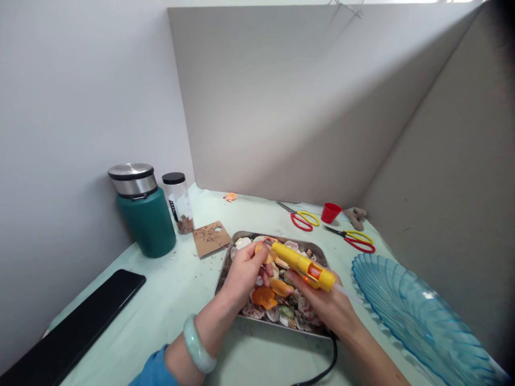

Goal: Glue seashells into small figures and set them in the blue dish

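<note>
My left hand (pixel 242 271) is closed in a pinch on a small orange shell (pixel 266 252), held above a metal tray (pixel 223 268). My right hand (pixel 326 304) grips a yellow glue gun (pixel 302 265), its nozzle touching the shell. The tray holds several shells, white, orange and speckled (pixel 277 303). A pale green bangle (pixel 196 346) sits on my left wrist. The gun's black cord (pixel 328 364) runs down toward me.
A green flask with a steel lid (pixel 142 210), a clear jar with a black cap (pixel 179 202) and a small brown board (pixel 211 238) stand at the left. Two scissors (pixel 302 217) (pixel 356 239), a red cup (pixel 330 212), a blue glass dish (pixel 418 316) and a black slab (pixel 76 327) lie around.
</note>
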